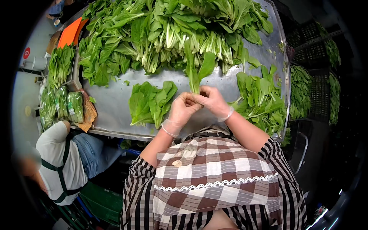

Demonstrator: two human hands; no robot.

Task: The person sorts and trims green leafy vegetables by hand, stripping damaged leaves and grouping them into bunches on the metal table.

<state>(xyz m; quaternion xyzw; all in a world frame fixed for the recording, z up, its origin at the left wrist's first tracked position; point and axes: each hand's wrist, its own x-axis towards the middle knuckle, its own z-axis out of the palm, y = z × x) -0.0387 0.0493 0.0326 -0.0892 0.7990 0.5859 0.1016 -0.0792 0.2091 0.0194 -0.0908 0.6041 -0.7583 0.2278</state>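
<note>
In thin clear gloves, my left hand (181,112) and my right hand (214,102) meet in front of my apron. Their fingers are closed together around the lower end of a leafy green vegetable (194,73), whose leaves point away from me. The stalk's base is hidden by my fingers. Left of my hands, a small bunch of leafy greens (151,102) lies on the metal table (111,103). To the right of them is a looser pile of greens (262,99). Beyond my hands a large heap of greens (165,34) is spread out, many pale stems toward me.
Bagged greens (69,103) and an orange board (72,33) are at the left. A co-worker in a white shirt (63,165) sits or stands at the table's left front. Dark crates (319,90) with greens line the right side, past the table's raised edge.
</note>
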